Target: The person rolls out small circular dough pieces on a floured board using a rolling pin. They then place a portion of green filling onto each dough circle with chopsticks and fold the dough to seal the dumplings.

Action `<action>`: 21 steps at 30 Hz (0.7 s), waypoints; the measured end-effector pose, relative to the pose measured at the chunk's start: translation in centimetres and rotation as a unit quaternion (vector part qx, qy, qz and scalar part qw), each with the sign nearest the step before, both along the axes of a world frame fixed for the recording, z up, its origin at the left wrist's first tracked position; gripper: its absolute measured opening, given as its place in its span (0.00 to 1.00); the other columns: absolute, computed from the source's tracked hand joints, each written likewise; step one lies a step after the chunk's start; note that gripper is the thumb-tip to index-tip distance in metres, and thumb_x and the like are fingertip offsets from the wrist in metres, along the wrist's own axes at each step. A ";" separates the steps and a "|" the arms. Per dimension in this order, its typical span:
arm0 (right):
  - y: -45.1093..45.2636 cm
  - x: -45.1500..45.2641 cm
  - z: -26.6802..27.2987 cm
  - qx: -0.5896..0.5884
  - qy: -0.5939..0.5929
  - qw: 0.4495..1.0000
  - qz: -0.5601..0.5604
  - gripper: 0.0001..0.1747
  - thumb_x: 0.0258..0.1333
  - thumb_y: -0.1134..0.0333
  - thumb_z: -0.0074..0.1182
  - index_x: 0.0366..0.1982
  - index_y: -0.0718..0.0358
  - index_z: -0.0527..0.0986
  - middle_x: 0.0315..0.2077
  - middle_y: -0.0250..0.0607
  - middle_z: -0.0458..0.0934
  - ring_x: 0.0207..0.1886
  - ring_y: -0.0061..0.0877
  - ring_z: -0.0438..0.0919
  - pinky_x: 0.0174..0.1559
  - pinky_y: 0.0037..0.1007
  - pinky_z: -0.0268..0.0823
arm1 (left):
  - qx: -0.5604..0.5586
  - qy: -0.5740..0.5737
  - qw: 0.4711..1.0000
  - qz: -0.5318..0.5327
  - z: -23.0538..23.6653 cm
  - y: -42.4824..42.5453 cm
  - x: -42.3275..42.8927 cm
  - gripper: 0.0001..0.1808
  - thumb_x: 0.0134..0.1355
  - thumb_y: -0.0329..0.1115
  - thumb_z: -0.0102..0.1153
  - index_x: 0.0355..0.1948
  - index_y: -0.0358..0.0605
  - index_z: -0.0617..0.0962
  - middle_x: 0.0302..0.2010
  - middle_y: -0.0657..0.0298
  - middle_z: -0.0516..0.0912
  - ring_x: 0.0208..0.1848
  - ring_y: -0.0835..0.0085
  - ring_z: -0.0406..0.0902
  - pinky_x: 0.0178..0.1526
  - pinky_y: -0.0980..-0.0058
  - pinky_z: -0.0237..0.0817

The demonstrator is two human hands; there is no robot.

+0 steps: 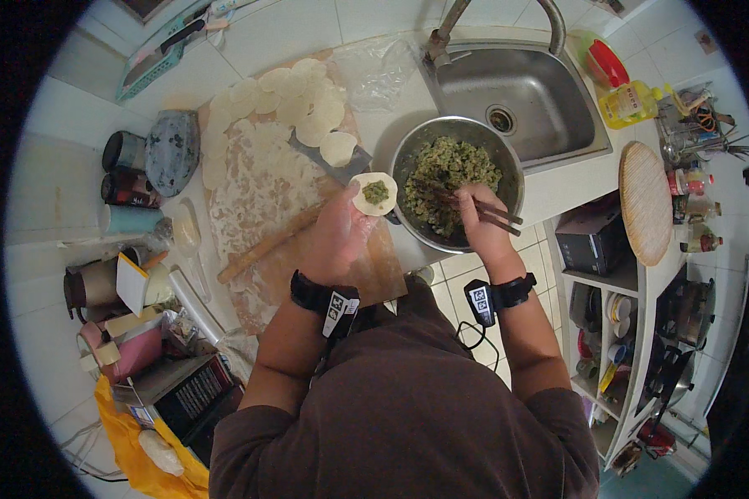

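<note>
On the fingers of my left hand (340, 234) lies a round dough wrapper (366, 208) with a small mound of green filling (375, 192) at its middle. My right hand (488, 224) grips a pair of dark chopsticks (499, 218), their tips in the chopped green filling (449, 162) of a steel bowl (517, 159). To the left, a floured wooden board (262, 174) carries many overlapping dough wrappers (321, 121). One more wrapper (337, 149) rests on the grey blade of what looks like a cleaver (356, 165). A rolling pin (268, 243) lies slanted across the board, partly behind my left hand.
Behind the bowl is a steel sink (537, 81) with a faucet (438, 47). A crumpled clear plastic bag (374, 68) lies beside the board. Jars (131, 187) and a roll of film (193, 305) line the left side. A round woven tray (646, 203) stands at the right.
</note>
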State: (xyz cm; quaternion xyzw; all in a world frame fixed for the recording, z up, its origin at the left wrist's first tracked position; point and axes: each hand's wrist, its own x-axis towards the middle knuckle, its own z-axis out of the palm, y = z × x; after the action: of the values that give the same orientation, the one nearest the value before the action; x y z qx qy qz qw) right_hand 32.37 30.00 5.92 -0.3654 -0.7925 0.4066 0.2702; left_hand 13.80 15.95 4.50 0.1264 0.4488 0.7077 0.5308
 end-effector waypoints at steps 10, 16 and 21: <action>-0.2 -0.4 1.1 0.116 0.003 0.988 0.098 0.08 0.59 0.68 0.49 0.30 0.65 0.75 0.28 0.46 0.76 0.32 0.40 0.76 0.35 0.31 0.68 | -0.064 0.076 0.994 -0.048 0.8 0.3 0.3 0.21 0.68 0.40 0.40 0.53 0.33 0.68 0.50 0.57 0.75 0.49 0.70 0.73 0.51 0.75 0.64; 0.0 0.7 0.0 -0.144 0.092 0.983 -0.066 0.13 0.63 0.64 0.45 0.32 0.68 0.72 0.27 0.41 0.77 0.33 0.28 0.78 0.36 0.28 0.71 | -0.029 0.047 0.998 -0.019 -0.4 0.3 0.8 0.21 0.68 0.42 0.41 0.53 0.35 0.69 0.49 0.57 0.76 0.49 0.71 0.73 0.50 0.78 0.63; 1.0 2.7 0.8 -0.220 0.216 0.939 -0.151 0.14 0.64 0.63 0.43 0.34 0.68 0.70 0.29 0.41 0.75 0.34 0.25 0.76 0.38 0.29 0.74 | 0.010 0.237 0.970 -0.051 -0.3 -0.4 1.0 0.20 0.62 0.26 0.47 0.54 0.29 0.65 0.52 0.54 0.74 0.53 0.70 0.73 0.54 0.75 0.65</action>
State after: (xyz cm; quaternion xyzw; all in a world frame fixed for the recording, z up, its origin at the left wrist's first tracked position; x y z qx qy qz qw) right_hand 35.03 31.04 6.76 -0.4343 -0.5413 0.5944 0.4063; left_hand 14.79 15.51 4.16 0.3192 0.5474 0.6339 0.4435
